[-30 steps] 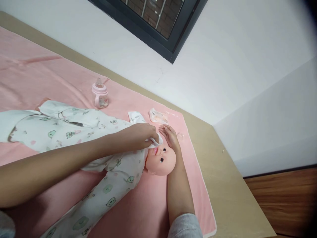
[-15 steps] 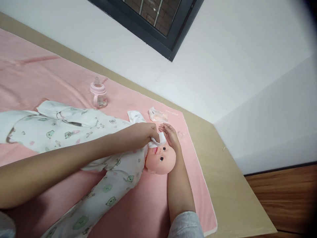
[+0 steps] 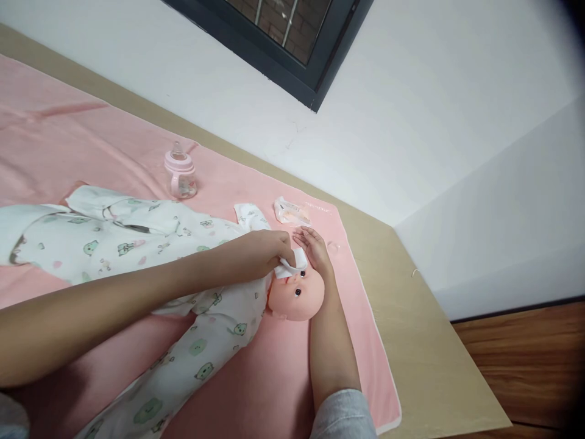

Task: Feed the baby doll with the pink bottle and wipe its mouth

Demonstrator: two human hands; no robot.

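Observation:
A baby doll (image 3: 292,302) in a white patterned romper (image 3: 217,311) lies on its back on a pink blanket (image 3: 278,372). My left hand (image 3: 269,251), fingers closed, pinches a small white cloth (image 3: 297,262) against the doll's face, over the cheek and most of the mouth. Both doll eyes show beside the cloth. On the far side of the head, my right hand (image 3: 315,249) lies with its fingers loosely stretched out. Its forearm runs along the crown of the doll's head. The right hand holds nothing that I can see.
A pink-topped baby bottle (image 3: 181,174) stands upright on the blanket near the wall. A crumpled clear plastic packet (image 3: 291,212) lies beyond my right hand, and a small clear ring-like item (image 3: 333,247) beside it. The wooden tabletop (image 3: 425,366) ends at the right.
My left hand has shifted slightly down with the cloth, which now covers more of the doll's mouth. My right hand has stayed in place.

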